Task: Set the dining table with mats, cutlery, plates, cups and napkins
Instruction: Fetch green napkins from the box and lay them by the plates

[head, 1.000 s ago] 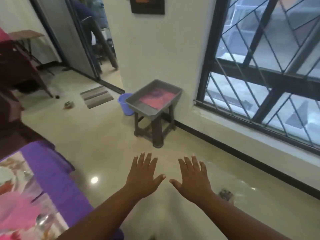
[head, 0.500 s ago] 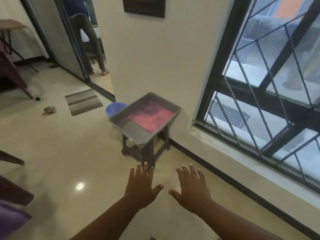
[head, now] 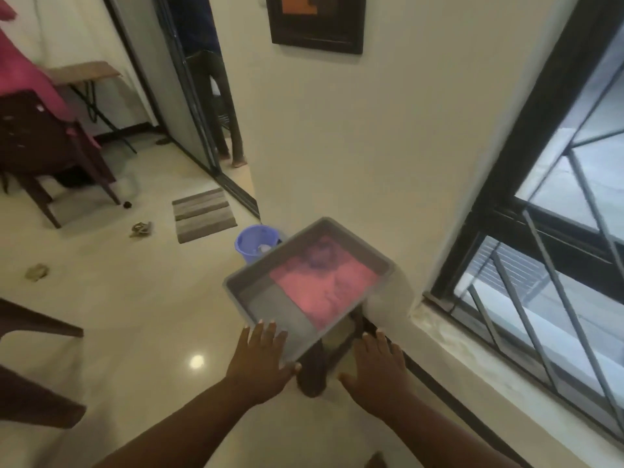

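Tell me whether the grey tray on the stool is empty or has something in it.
Not empty. A pink cloth-like sheet lies flat inside the grey tray, covering most of its floor; bare grey shows at the near end. What exactly it is, cannot tell.

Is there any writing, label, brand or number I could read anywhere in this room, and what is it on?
None can be read.
The framed picture on the wall shows only orange and dark blocks, no letters.
The pink mat in the grey tray has a blurred dark pattern; any text there is too blurred to tell.
The blue bucket shows no label.
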